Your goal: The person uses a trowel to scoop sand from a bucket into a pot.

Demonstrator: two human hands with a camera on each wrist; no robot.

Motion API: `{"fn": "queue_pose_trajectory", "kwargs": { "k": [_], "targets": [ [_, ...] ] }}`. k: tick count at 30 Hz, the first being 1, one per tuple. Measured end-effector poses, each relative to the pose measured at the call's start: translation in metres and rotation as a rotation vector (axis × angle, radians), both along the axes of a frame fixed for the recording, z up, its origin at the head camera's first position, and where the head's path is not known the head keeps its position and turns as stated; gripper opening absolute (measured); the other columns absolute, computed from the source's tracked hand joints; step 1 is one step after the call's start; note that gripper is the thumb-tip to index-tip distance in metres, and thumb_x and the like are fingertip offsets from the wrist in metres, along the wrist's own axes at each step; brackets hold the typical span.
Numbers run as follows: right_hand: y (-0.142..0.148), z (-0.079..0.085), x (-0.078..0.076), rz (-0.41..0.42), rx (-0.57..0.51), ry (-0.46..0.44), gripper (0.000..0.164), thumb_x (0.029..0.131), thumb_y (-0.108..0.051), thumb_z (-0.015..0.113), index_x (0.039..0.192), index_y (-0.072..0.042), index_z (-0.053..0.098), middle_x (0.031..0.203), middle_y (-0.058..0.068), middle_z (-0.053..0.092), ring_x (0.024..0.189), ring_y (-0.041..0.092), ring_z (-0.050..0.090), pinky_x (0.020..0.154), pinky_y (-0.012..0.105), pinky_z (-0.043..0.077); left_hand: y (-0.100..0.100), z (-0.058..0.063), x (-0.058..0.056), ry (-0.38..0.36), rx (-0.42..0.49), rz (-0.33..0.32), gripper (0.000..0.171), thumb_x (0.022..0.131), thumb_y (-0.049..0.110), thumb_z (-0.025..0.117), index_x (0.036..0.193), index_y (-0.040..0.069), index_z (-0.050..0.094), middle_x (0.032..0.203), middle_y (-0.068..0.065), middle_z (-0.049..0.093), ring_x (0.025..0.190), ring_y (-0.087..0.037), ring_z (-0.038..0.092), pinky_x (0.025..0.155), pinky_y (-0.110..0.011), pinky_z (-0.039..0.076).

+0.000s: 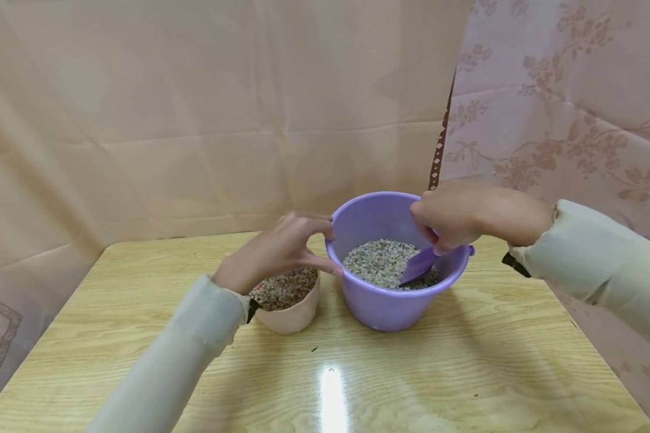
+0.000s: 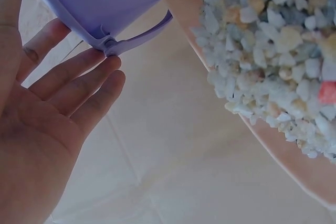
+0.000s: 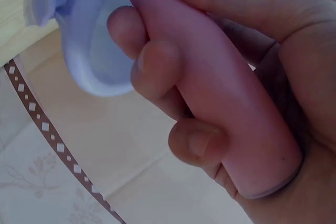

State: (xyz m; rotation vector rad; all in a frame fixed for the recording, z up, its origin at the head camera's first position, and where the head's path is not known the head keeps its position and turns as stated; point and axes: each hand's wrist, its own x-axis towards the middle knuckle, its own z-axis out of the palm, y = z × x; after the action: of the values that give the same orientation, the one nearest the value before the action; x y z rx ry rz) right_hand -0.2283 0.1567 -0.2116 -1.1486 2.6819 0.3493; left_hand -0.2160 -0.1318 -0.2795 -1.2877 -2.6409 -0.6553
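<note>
A purple bucket (image 1: 390, 310) stands on the table with pale gravel (image 1: 381, 261) inside. My left hand (image 1: 281, 243) holds the bucket's left rim, thumb towards the front. In the left wrist view its fingertips (image 2: 111, 64) touch the bucket (image 2: 105, 3) near the handle joint. My right hand (image 1: 460, 219) reaches over the right rim and grips a hand trowel; its purple blade (image 1: 419, 266) is tilted against the gravel. In the right wrist view, fingers wrap round the trowel's pink handle (image 3: 226, 98). Left of the bucket sits a pale pink pot (image 1: 289, 319), filled with brownish-looking gravel (image 1: 287, 291).
The wood-grain table (image 1: 281, 385) carries both containers near its back edge. Beige curtain (image 1: 195, 120) hangs behind, with a flowered curtain (image 1: 563, 120) at the right. Two small dark specks lie on the tabletop. The bucket's handle (image 2: 147, 34) hangs at its left side.
</note>
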Motion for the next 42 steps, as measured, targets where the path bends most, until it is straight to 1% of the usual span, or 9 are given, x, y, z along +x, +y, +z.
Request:
{"fn": "queue_pose_trajectory", "kwargs": {
  "k": [2,4,7,11,19,24,27,34,42],
  "targets": [
    [0.000,-0.004,-0.001,0.017,-0.013,0.014,0.026,0.070,-0.018,0.087,0.067,-0.023,0.061,0.068,-0.006,0.057,0.060,0.015,0.055,0.054,0.032,0.046,0.000,-0.001,0.000,0.002,-0.001,0.001,0.043,0.073,0.045,0.085,0.092,0.010,0.069,0.103,-0.001,0.073,0.075,-0.009,0.056,0.078,-0.033,0.046],
    [-0.001,-0.010,-0.002,0.038,-0.035,0.015,0.027,0.071,-0.016,0.086,0.067,-0.023,0.061,0.068,-0.006,0.057,0.060,0.015,0.055,0.055,0.032,0.046,0.001,-0.001,0.000,0.002,0.003,-0.001,0.044,0.072,0.045,0.085,0.092,0.009,0.070,0.102,-0.001,0.073,0.073,-0.009,0.054,0.074,-0.032,0.046],
    [-0.003,-0.019,-0.003,0.041,-0.058,0.021,0.027,0.073,-0.017,0.086,0.068,-0.023,0.060,0.070,-0.005,0.056,0.062,0.015,0.054,0.058,0.034,0.046,0.001,-0.001,0.001,0.008,0.009,-0.001,0.043,0.071,0.043,0.086,0.091,0.009,0.070,0.098,-0.001,0.073,0.070,-0.010,0.052,0.070,-0.030,0.047],
    [-0.004,-0.028,-0.004,0.046,-0.078,0.026,0.028,0.073,-0.016,0.086,0.068,-0.022,0.059,0.069,-0.005,0.054,0.062,0.015,0.053,0.060,0.035,0.045,0.002,-0.001,0.001,0.026,0.013,-0.003,0.043,0.072,0.042,0.086,0.091,0.008,0.069,0.092,0.002,0.072,0.067,-0.009,0.051,0.068,-0.029,0.047],
    [-0.004,-0.034,-0.005,0.050,-0.075,0.039,0.028,0.073,-0.012,0.082,0.063,-0.022,0.058,0.064,-0.006,0.054,0.058,0.015,0.052,0.056,0.034,0.044,0.002,0.001,0.003,0.036,0.018,-0.013,0.040,0.071,0.042,0.086,0.088,0.010,0.068,0.085,0.007,0.067,0.066,-0.009,0.051,0.067,-0.028,0.046],
    [-0.007,-0.039,-0.007,0.091,-0.066,0.063,0.024,0.076,-0.012,0.078,0.067,-0.022,0.058,0.065,-0.006,0.053,0.058,0.015,0.051,0.057,0.034,0.044,0.002,0.001,0.004,0.041,0.007,0.009,0.043,0.070,0.044,0.086,0.090,0.010,0.069,0.085,0.008,0.069,0.065,-0.008,0.048,0.071,-0.030,0.044],
    [-0.007,-0.041,-0.009,0.115,-0.070,0.081,0.024,0.076,-0.013,0.078,0.067,-0.022,0.058,0.064,-0.007,0.053,0.056,0.014,0.051,0.057,0.034,0.044,0.002,0.000,0.003,0.037,0.010,0.019,0.045,0.069,0.044,0.086,0.093,0.009,0.070,0.085,0.007,0.069,0.062,-0.008,0.046,0.070,-0.030,0.044],
    [0.001,-0.046,-0.013,0.131,-0.144,0.069,0.028,0.075,-0.013,0.079,0.060,-0.024,0.057,0.058,-0.011,0.052,0.051,0.012,0.047,0.052,0.032,0.041,0.002,-0.001,0.003,0.041,0.021,0.018,0.045,0.068,0.043,0.087,0.093,0.009,0.070,0.081,0.007,0.068,0.059,-0.006,0.041,0.062,-0.028,0.042],
    [0.010,-0.056,-0.016,0.184,-0.207,0.094,0.023,0.075,-0.019,0.084,0.064,-0.023,0.064,0.061,-0.013,0.055,0.053,0.010,0.049,0.052,0.033,0.044,0.001,-0.002,0.004,0.031,0.012,0.028,0.046,0.068,0.043,0.086,0.094,0.008,0.071,0.080,0.006,0.069,0.057,-0.006,0.037,0.060,-0.028,0.040]
  ]
}}
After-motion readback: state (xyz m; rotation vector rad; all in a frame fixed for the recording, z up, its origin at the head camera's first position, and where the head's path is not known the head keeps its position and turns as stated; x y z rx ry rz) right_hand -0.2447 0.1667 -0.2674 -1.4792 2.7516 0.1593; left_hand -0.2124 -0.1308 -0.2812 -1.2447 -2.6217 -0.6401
